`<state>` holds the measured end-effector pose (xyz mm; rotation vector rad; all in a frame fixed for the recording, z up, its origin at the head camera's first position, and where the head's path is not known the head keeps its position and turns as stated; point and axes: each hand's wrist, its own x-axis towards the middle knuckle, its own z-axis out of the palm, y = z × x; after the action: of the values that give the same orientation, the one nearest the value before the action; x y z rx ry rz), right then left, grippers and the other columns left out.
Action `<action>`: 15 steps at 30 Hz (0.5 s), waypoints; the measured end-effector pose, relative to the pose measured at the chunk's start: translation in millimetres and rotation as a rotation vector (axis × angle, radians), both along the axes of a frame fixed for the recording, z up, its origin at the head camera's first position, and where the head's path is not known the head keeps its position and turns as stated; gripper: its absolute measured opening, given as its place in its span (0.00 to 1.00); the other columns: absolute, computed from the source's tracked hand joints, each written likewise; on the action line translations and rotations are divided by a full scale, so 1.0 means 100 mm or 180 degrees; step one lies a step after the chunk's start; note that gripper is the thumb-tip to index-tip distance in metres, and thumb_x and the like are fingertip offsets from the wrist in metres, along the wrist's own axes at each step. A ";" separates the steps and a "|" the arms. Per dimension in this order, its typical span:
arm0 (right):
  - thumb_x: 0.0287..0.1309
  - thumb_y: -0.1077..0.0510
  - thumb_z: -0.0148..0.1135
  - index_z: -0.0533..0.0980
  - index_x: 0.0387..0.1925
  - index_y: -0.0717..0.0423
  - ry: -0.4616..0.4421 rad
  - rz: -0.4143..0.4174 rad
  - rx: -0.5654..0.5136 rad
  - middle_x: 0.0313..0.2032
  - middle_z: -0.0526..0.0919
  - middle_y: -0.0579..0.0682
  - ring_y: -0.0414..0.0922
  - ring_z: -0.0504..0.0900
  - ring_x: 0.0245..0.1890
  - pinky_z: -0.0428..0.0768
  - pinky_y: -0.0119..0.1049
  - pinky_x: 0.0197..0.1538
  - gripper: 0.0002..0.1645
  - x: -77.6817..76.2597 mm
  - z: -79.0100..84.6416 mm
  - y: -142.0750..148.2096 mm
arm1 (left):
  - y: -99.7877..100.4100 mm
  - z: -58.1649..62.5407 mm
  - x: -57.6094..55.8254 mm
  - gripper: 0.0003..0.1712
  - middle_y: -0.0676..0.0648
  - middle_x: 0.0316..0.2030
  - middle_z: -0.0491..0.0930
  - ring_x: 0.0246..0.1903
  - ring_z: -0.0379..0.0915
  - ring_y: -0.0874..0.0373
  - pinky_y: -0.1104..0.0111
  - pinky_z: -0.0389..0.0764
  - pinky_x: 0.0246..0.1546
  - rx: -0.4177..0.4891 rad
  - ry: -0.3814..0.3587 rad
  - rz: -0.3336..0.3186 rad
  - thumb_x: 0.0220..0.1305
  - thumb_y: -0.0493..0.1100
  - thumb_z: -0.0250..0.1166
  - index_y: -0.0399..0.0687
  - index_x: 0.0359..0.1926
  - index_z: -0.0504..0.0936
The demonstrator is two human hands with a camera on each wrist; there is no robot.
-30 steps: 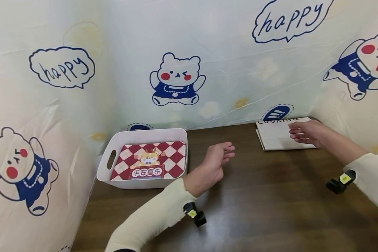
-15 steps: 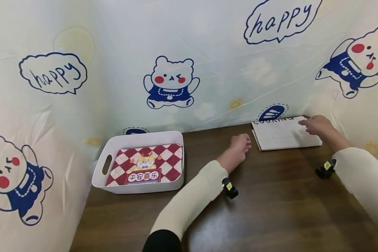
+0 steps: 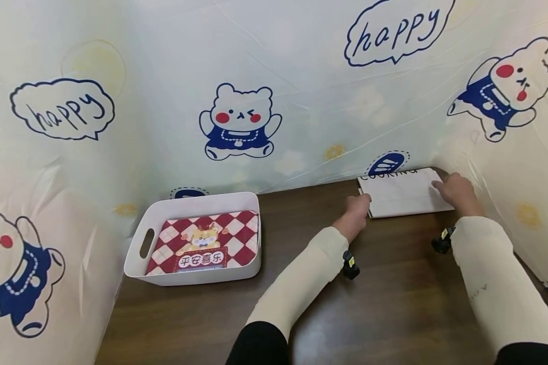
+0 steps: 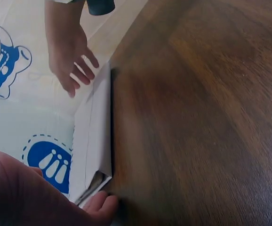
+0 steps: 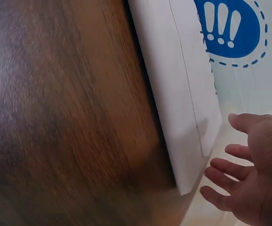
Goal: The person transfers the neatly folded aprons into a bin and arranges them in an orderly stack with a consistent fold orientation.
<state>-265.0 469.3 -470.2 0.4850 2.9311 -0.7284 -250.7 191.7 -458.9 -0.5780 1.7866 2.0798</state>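
A flat, folded white cloth [image 3: 406,196] with dark "COOKING" lettering lies on the table against the back sheet, at the right in the head view. My left hand [image 3: 355,214] is at its left end. The left wrist view puts those fingers [image 4: 103,206] beside the folded layers at the near corner, with part of the hand cropped. At the cloth's right end is my right hand [image 3: 461,195]. Its fingers [image 5: 230,169] are spread and lightly bent in the right wrist view, with a small gap to the cloth.
To the left stands a white plastic basket [image 3: 139,249] with a handle hole. Inside lies a red-and-white diamond-patterned cloth item [image 3: 244,238] with a cartoon animal and Chinese characters. Bear-printed sheeting [image 3: 301,91] encloses the brown wooden table [image 3: 370,314] at the back and sides.
My left hand has moved right, from near the basket to the white cloth's left end. My right hand has gone from over the cloth to its right end. The head view has shifted slightly.
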 end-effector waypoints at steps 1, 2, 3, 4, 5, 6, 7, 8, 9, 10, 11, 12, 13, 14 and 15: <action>0.74 0.49 0.45 0.65 0.56 0.88 -0.0081 0.0001 -0.0024 0.51 0.70 0.85 0.74 0.72 0.50 0.74 0.66 0.51 0.37 0.01 -0.01 -0.01 | 0.01 0.01 0.01 0.28 0.38 0.64 0.72 0.64 0.67 0.46 0.54 0.73 0.65 -0.0014 0.0023 0.0018 0.62 0.34 0.61 0.31 0.64 0.70; 0.74 0.48 0.44 0.61 0.60 0.89 -0.0152 0.0003 -0.0056 0.54 0.66 0.86 0.76 0.70 0.53 0.71 0.68 0.55 0.40 0.02 -0.01 -0.01 | 0.02 0.01 0.02 0.26 0.39 0.60 0.74 0.60 0.69 0.47 0.56 0.74 0.61 -0.0016 0.0040 0.0023 0.61 0.34 0.61 0.31 0.61 0.72; 0.75 0.48 0.43 0.58 0.62 0.91 -0.0210 0.0012 -0.0079 0.56 0.64 0.87 0.78 0.68 0.56 0.70 0.69 0.58 0.42 0.03 -0.02 -0.01 | 0.03 0.01 0.03 0.23 0.39 0.56 0.75 0.55 0.70 0.48 0.57 0.75 0.56 -0.0020 0.0058 0.0026 0.60 0.33 0.61 0.31 0.57 0.74; 0.75 0.48 0.43 0.54 0.63 0.93 -0.0241 0.0018 -0.0085 0.58 0.61 0.88 0.79 0.66 0.58 0.68 0.70 0.60 0.44 0.04 -0.02 0.00 | 0.05 0.01 0.04 0.21 0.40 0.52 0.76 0.51 0.70 0.49 0.58 0.74 0.53 -0.0022 0.0062 0.0031 0.60 0.33 0.62 0.32 0.54 0.75; 0.75 0.48 0.42 0.53 0.63 0.93 -0.0277 0.0010 -0.0081 0.59 0.60 0.89 0.80 0.64 0.59 0.67 0.70 0.62 0.45 0.06 -0.03 0.00 | 0.07 0.01 0.05 0.21 0.41 0.51 0.75 0.49 0.68 0.50 0.59 0.73 0.51 -0.0024 0.0064 0.0026 0.59 0.33 0.62 0.32 0.54 0.74; 0.75 0.47 0.42 0.53 0.63 0.93 -0.0311 0.0001 -0.0055 0.58 0.60 0.89 0.80 0.64 0.59 0.66 0.71 0.62 0.45 0.07 -0.04 0.01 | 0.08 0.00 0.05 0.21 0.41 0.49 0.75 0.47 0.68 0.50 0.59 0.72 0.50 -0.0018 0.0064 0.0020 0.59 0.33 0.62 0.32 0.53 0.74; 0.75 0.47 0.42 0.54 0.62 0.93 -0.0333 0.0013 -0.0015 0.58 0.61 0.89 0.80 0.64 0.59 0.65 0.71 0.62 0.45 0.08 -0.05 0.01 | 0.10 0.00 0.06 0.23 0.41 0.51 0.74 0.48 0.68 0.49 0.59 0.72 0.51 -0.0006 0.0054 0.0009 0.58 0.33 0.62 0.31 0.56 0.73; 0.75 0.47 0.42 0.55 0.61 0.94 -0.0345 0.0019 0.0022 0.57 0.62 0.89 0.80 0.65 0.58 0.65 0.71 0.61 0.45 0.10 -0.06 0.02 | 0.11 -0.01 0.06 0.25 0.39 0.53 0.74 0.50 0.69 0.48 0.58 0.73 0.53 0.0009 0.0040 0.0009 0.58 0.33 0.62 0.30 0.58 0.72; 0.74 0.47 0.42 0.57 0.60 0.94 -0.0350 0.0016 0.0048 0.55 0.64 0.88 0.79 0.66 0.56 0.66 0.71 0.60 0.44 0.11 -0.08 0.03 | 0.13 -0.03 0.06 0.28 0.38 0.55 0.74 0.53 0.69 0.48 0.58 0.73 0.57 0.0016 0.0029 0.0011 0.57 0.33 0.62 0.30 0.60 0.70; 0.74 0.47 0.43 0.58 0.59 0.93 -0.0362 -0.0006 0.0049 0.55 0.65 0.88 0.78 0.67 0.55 0.67 0.70 0.59 0.44 0.12 -0.09 0.04 | 0.14 -0.04 0.07 0.30 0.39 0.58 0.73 0.56 0.68 0.47 0.57 0.73 0.59 -0.0011 0.0032 -0.0007 0.57 0.33 0.61 0.30 0.62 0.69; 0.74 0.47 0.43 0.58 0.59 0.93 -0.0358 -0.0003 0.0051 0.54 0.66 0.87 0.78 0.68 0.55 0.68 0.70 0.59 0.43 0.13 -0.10 0.05 | 0.14 -0.05 0.07 0.32 0.37 0.60 0.73 0.59 0.68 0.46 0.56 0.73 0.62 -0.0016 0.0026 -0.0015 0.56 0.33 0.61 0.29 0.63 0.68; 0.74 0.47 0.43 0.58 0.60 0.93 -0.0360 -0.0007 0.0014 0.54 0.66 0.87 0.77 0.69 0.54 0.68 0.69 0.58 0.44 0.13 -0.11 0.05 | 0.14 -0.05 0.08 0.32 0.37 0.61 0.73 0.61 0.69 0.45 0.56 0.73 0.63 -0.0035 0.0026 -0.0013 0.56 0.33 0.61 0.29 0.63 0.69; 0.74 0.47 0.43 0.58 0.60 0.92 -0.0371 -0.0007 -0.0035 0.54 0.66 0.87 0.76 0.69 0.54 0.69 0.69 0.58 0.44 0.14 -0.12 0.05 | 0.14 -0.06 0.09 0.32 0.37 0.62 0.73 0.61 0.69 0.45 0.55 0.74 0.63 -0.0063 0.0031 0.0003 0.54 0.33 0.62 0.29 0.62 0.69; 0.74 0.46 0.43 0.57 0.61 0.92 -0.0394 -0.0023 -0.0088 0.55 0.66 0.86 0.76 0.69 0.54 0.70 0.69 0.58 0.45 0.14 -0.12 0.05 | 0.14 -0.07 0.08 0.31 0.37 0.60 0.74 0.60 0.70 0.45 0.55 0.75 0.62 -0.0094 0.0044 0.0009 0.53 0.33 0.62 0.29 0.60 0.71; 0.74 0.45 0.42 0.56 0.63 0.91 -0.0455 -0.0045 -0.0140 0.56 0.65 0.86 0.75 0.69 0.55 0.71 0.68 0.59 0.46 0.15 -0.11 0.04 | 0.13 -0.07 0.09 0.29 0.38 0.59 0.76 0.58 0.71 0.46 0.56 0.75 0.61 -0.0166 0.0056 0.0013 0.53 0.33 0.63 0.29 0.58 0.73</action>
<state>-250.1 473.6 -481.2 0.5311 2.7763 -0.7262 -241.8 204.3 -466.2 -0.5796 1.8559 2.0526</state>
